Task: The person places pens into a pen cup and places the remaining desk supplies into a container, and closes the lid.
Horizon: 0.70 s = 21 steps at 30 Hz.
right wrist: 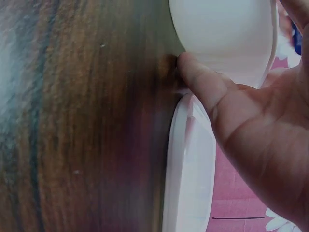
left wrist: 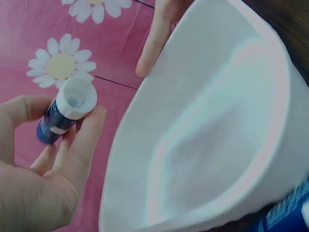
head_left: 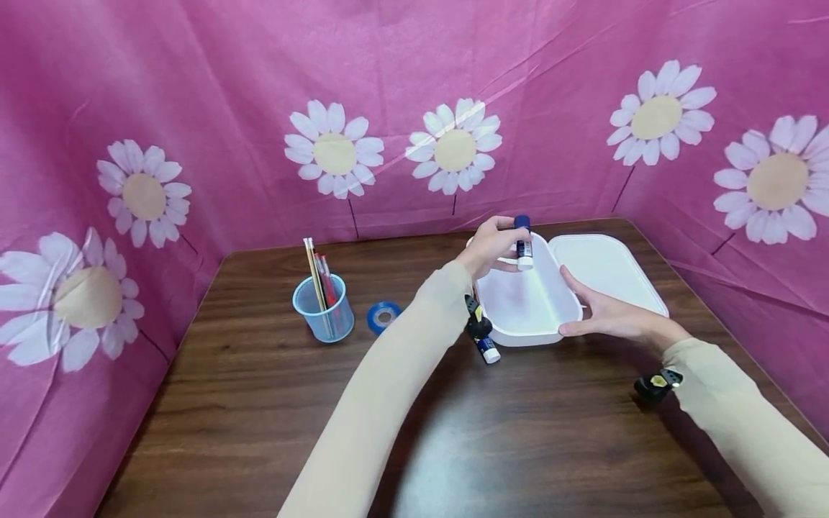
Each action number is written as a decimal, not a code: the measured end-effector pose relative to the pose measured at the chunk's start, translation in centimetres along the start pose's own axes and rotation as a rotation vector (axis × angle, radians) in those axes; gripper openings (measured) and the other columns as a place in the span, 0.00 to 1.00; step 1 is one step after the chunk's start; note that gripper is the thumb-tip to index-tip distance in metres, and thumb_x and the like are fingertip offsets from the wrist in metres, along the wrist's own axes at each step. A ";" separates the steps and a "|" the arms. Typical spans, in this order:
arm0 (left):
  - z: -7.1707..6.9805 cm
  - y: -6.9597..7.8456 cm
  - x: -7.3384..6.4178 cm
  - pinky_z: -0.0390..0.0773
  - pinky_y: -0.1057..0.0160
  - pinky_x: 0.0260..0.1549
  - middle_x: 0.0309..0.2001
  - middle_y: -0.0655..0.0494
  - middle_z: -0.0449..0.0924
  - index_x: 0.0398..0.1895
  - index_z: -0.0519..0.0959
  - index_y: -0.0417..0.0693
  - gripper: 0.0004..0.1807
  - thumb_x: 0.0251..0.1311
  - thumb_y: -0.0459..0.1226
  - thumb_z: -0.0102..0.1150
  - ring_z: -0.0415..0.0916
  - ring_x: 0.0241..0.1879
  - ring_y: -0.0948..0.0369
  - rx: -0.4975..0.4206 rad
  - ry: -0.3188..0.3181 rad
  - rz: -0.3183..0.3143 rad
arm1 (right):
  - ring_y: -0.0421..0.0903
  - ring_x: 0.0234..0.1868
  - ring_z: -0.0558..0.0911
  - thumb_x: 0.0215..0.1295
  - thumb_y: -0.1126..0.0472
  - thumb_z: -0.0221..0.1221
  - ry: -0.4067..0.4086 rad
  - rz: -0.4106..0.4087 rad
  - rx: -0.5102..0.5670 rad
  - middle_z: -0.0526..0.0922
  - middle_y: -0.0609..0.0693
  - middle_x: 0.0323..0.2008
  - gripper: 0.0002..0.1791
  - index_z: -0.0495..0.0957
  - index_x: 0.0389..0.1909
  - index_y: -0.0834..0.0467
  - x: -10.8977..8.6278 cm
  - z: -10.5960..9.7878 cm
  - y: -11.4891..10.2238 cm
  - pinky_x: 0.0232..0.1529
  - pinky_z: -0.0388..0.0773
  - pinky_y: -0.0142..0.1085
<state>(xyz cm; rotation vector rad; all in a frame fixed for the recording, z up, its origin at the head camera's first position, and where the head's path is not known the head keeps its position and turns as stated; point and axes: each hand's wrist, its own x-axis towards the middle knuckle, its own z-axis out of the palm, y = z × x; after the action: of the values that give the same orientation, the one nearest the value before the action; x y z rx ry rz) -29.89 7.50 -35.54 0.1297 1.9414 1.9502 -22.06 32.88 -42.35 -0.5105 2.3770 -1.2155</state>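
My left hand (head_left: 488, 248) holds a glue stick (head_left: 523, 243) between thumb and fingers, over the white box (head_left: 527, 332). The stick has a dark blue body and a white end, which points down in the head view. In the left wrist view the white end of the glue stick (left wrist: 79, 99) faces the camera. The inside of the box looks bare where it shows. My right hand (head_left: 609, 314) touches the box's right side with thumb and fingers spread apart. Another glue stick (head_left: 490, 352) lies on the table beside the box, partly hidden by my left wrist.
A white lid (head_left: 602, 262) lies right of the box, behind my right hand. On the left stand a blue mesh cup (head_left: 337, 324) with brushes and pens, and a roll of blue tape (head_left: 382, 316) lies nearby. Pink flowered cloth (head_left: 401, 72) borders the wooden table (head_left: 259, 403).
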 end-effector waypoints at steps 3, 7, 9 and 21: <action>0.8 -0.6 0.9 0.87 0.52 0.33 0.42 0.49 0.81 0.63 0.71 0.47 0.27 0.62 0.36 0.69 0.85 0.38 0.50 -0.056 0.058 0.001 | 0.64 0.77 0.36 0.64 0.58 0.69 0.001 -0.003 -0.007 0.25 0.60 0.80 0.65 0.24 0.80 0.52 -0.1 -0.1 -0.2 0.70 0.43 0.68; 1.5 -1.4 1.6 0.87 0.52 0.33 0.40 0.49 0.81 0.63 0.70 0.45 0.28 0.61 0.33 0.70 0.85 0.36 0.50 -0.082 0.117 -0.023 | 0.65 0.77 0.39 0.64 0.56 0.69 -0.001 0.007 -0.019 0.25 0.61 0.80 0.64 0.24 0.80 0.53 -0.3 0.0 -0.2 0.70 0.48 0.64; 1.8 -1.8 1.9 0.87 0.52 0.33 0.40 0.48 0.82 0.64 0.70 0.43 0.29 0.61 0.32 0.70 0.85 0.36 0.50 -0.095 0.123 -0.029 | 0.64 0.77 0.40 0.65 0.56 0.69 0.002 0.011 -0.017 0.26 0.61 0.80 0.64 0.24 0.80 0.52 -0.4 0.2 -0.2 0.71 0.53 0.56; 3.4 -2.3 3.2 0.86 0.50 0.40 0.38 0.47 0.85 0.59 0.77 0.36 0.21 0.62 0.30 0.68 0.85 0.40 0.50 -0.089 0.153 -0.099 | 0.63 0.77 0.44 0.65 0.56 0.69 0.012 0.017 0.009 0.27 0.60 0.80 0.63 0.26 0.81 0.52 -0.8 0.3 -0.7 0.68 0.60 0.34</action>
<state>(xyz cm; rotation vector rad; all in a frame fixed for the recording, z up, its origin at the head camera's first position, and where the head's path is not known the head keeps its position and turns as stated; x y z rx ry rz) -31.23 11.71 -38.32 -0.1408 1.9112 2.0287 -21.19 32.72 -41.76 -0.4801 2.3795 -1.2248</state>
